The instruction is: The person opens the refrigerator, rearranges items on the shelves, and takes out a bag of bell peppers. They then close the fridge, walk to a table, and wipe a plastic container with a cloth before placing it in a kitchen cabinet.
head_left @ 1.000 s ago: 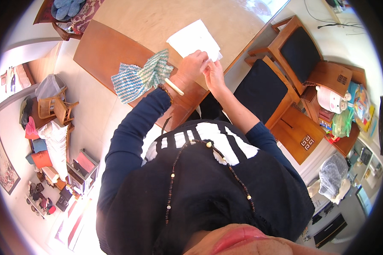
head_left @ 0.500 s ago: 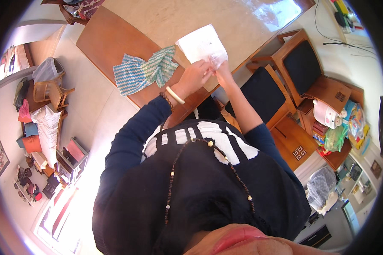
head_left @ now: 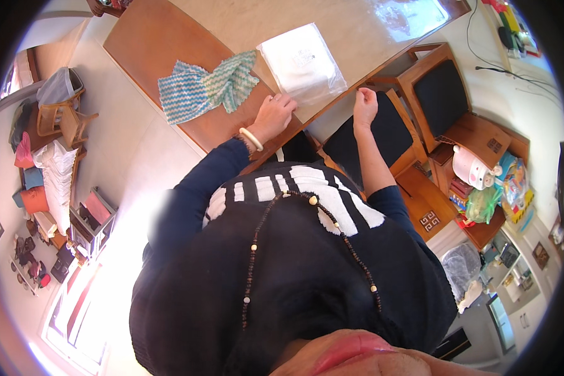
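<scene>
A flat white square pack in a clear plastic bag point(head_left: 301, 59) lies on the table near its edge, with the loose plastic end towards me. At that end's left corner, my left hand point(head_left: 276, 116) has its fingers bent and close together. Whether they hold anything is hidden. My right hand point(head_left: 365, 108) is raised past the table edge, right of the bag and apart from it. Its fingers are curled into a pinch, and anything in them is too small to make out. A zigzag-patterned blue, green and cream cloth point(head_left: 210, 88) lies crumpled left of the bag.
The wooden table point(head_left: 163, 37) has a pale covered top. Chairs with black pads point(head_left: 442, 94) stand along its right side. Beyond are a pink-and-white container point(head_left: 472, 168) and a green plastic bag point(head_left: 484, 203). A wicker chair point(head_left: 66, 119) stands far left.
My hands were together on the plastic end of the bag and have parted. The right moved right, off the table; the left moved slightly down. The bag now lies flatter.
</scene>
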The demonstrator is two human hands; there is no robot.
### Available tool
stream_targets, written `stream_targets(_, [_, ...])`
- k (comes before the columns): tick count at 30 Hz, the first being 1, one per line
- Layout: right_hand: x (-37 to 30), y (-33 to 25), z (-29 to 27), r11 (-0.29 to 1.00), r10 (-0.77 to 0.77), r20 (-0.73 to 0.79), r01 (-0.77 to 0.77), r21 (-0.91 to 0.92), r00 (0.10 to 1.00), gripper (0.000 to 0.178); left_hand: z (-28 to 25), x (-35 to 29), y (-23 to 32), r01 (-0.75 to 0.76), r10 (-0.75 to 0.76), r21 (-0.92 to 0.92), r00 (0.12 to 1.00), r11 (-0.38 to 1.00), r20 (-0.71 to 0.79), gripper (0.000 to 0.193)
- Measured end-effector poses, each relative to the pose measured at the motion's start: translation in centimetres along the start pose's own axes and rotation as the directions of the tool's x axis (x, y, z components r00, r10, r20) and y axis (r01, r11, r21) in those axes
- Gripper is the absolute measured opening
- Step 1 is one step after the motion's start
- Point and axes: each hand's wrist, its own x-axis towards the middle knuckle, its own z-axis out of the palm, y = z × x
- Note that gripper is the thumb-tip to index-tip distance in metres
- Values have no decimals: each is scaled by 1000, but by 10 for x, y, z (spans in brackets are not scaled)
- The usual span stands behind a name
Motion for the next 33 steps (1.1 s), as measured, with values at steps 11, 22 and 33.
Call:
stream_targets(11, [62, -41, 21, 963, 205, 663, -26, -270, 720, 31, -13, 28, -25, -52, 75, 138, 983, 989, -166, 41])
stream_targets(22, [17, -208, -26, 945, -42, 858, -258, 201, 513, 38, -138, 14, 8, -150, -230, -504, 755, 851, -614, 17])
stream_targets(33, [-97, -241, 53, 777, -497, 842, -323, 540, 212, 79, -232, -91, 52, -114, -693, -960, 671, 254, -263, 23])
